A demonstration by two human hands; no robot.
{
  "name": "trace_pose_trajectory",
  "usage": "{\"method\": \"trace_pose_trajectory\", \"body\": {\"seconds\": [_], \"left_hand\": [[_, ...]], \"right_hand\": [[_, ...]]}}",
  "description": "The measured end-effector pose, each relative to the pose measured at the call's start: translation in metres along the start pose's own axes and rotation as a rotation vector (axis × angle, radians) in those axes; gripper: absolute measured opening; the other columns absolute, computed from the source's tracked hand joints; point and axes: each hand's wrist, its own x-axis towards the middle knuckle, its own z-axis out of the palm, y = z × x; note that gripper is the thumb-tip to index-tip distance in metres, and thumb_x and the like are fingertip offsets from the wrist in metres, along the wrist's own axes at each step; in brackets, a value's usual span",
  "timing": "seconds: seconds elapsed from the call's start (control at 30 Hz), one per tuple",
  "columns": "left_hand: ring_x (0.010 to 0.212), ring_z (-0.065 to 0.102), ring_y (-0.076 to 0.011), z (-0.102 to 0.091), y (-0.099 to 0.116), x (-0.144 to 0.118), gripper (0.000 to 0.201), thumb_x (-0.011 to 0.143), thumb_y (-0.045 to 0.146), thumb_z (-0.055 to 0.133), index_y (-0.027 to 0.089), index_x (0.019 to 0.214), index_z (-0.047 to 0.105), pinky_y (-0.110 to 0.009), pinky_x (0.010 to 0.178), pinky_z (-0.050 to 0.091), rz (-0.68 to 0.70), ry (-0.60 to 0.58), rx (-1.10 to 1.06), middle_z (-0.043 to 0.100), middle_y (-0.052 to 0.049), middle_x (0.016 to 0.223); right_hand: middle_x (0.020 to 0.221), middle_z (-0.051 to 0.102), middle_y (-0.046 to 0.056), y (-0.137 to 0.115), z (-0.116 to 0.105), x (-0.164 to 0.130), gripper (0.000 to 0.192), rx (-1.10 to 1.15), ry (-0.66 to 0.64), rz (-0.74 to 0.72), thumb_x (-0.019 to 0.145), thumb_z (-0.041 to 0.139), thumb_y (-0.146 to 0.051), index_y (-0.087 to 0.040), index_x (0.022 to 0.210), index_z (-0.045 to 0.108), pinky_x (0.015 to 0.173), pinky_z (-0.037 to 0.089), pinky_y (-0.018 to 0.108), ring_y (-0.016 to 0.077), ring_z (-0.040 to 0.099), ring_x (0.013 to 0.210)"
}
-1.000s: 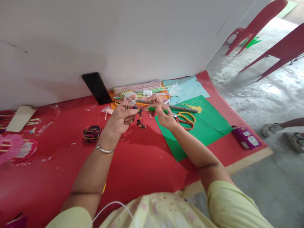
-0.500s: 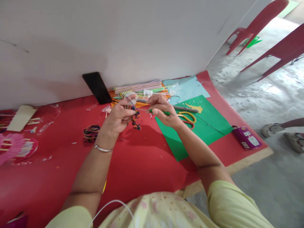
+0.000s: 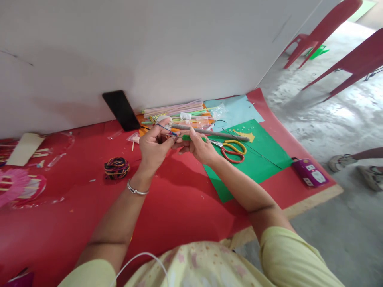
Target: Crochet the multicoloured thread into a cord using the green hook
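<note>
My left hand is closed, pinching dark multicoloured yarn that runs over the index finger. Most of the small worked yarn piece is hidden behind the fingers. Between the thumb and fingers of my right hand is a crochet hook with a green handle. Its tip meets the yarn at the left fingertips, and the two hands nearly touch. A wound bundle of multicoloured yarn lies on the red table cover, left of my left wrist.
Scissors with red and yellow handles rest on green paper, near a grey rod. A black phone leans against the white wall. Pipe cleaners lie behind my hands; a purple box sits at the right edge.
My hands have come closer together, with the right one turned and moved left along with the hook. The yarn piece that hung below the left fingers is now mostly hidden.
</note>
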Motion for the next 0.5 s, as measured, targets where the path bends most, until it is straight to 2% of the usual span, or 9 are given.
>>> {"method": "trace_pose_trajectory", "body": {"seconds": [0.1,0.17,0.23,0.3,0.37,0.43,0.5], "left_hand": [[0.056,0.056,-0.0082,0.002,0.004,0.000,0.072,0.063,0.021,0.107,0.028,0.132,0.087,-0.021,0.051,0.041,-0.094,-0.024,-0.083,0.069,0.006,0.074],[0.048,0.044,-0.0048,0.001,0.007,0.002,0.073,0.062,0.025,0.107,0.026,0.132,0.087,-0.020,0.044,0.029,-0.203,-0.061,-0.145,0.065,0.007,0.070],[0.047,0.038,-0.0041,0.000,0.008,0.003,0.066,0.065,0.031,0.105,0.025,0.129,0.088,-0.021,0.043,0.025,-0.251,-0.073,-0.176,0.064,0.007,0.070],[0.049,0.039,-0.0056,0.000,0.007,0.003,0.055,0.070,0.033,0.103,0.024,0.122,0.089,-0.023,0.045,0.028,-0.173,-0.032,-0.131,0.064,0.006,0.071],[0.055,0.046,-0.0082,-0.001,0.003,0.002,0.048,0.076,0.027,0.099,0.025,0.123,0.090,-0.024,0.051,0.035,-0.026,0.019,0.005,0.066,0.005,0.074],[0.063,0.053,-0.0109,-0.003,-0.002,0.001,0.052,0.081,0.021,0.096,0.026,0.132,0.089,-0.025,0.059,0.043,0.104,0.041,0.164,0.071,0.004,0.078],[0.068,0.057,-0.0125,-0.006,-0.009,0.000,0.058,0.084,0.022,0.095,0.027,0.141,0.086,-0.025,0.065,0.048,0.166,0.027,0.262,0.076,0.003,0.082]], "right_hand": [[0.096,0.083,0.008,-0.002,0.005,-0.003,0.073,-0.051,-0.001,-0.069,0.089,0.075,-0.095,-0.022,0.096,0.079,0.076,0.073,0.036,0.0243,0.085,0.092],[0.090,0.081,0.008,-0.003,0.006,-0.004,0.074,-0.079,0.021,-0.097,0.090,0.073,-0.095,-0.021,0.092,0.079,0.076,0.073,0.037,0.0232,0.083,0.086],[0.087,0.080,0.007,-0.002,0.007,-0.004,0.078,-0.078,0.059,-0.093,0.089,0.070,-0.099,-0.022,0.089,0.077,0.073,0.071,0.036,0.0221,0.080,0.080],[0.086,0.079,0.008,-0.001,0.008,-0.003,0.081,-0.061,0.114,-0.069,0.088,0.067,-0.102,-0.022,0.090,0.077,0.067,0.068,0.035,0.0213,0.078,0.076],[0.086,0.079,0.008,0.002,0.008,-0.001,0.082,-0.060,0.158,-0.048,0.087,0.067,-0.103,-0.022,0.091,0.078,0.063,0.065,0.033,0.0203,0.077,0.074],[0.084,0.078,0.007,0.005,0.008,0.000,0.082,-0.070,0.185,-0.045,0.087,0.068,-0.102,-0.022,0.092,0.078,0.061,0.062,0.032,0.0189,0.075,0.070],[0.081,0.077,0.006,0.008,0.008,0.000,0.080,-0.062,0.209,-0.052,0.087,0.070,-0.101,-0.022,0.091,0.078,0.060,0.060,0.031,0.0181,0.073,0.068]]}}
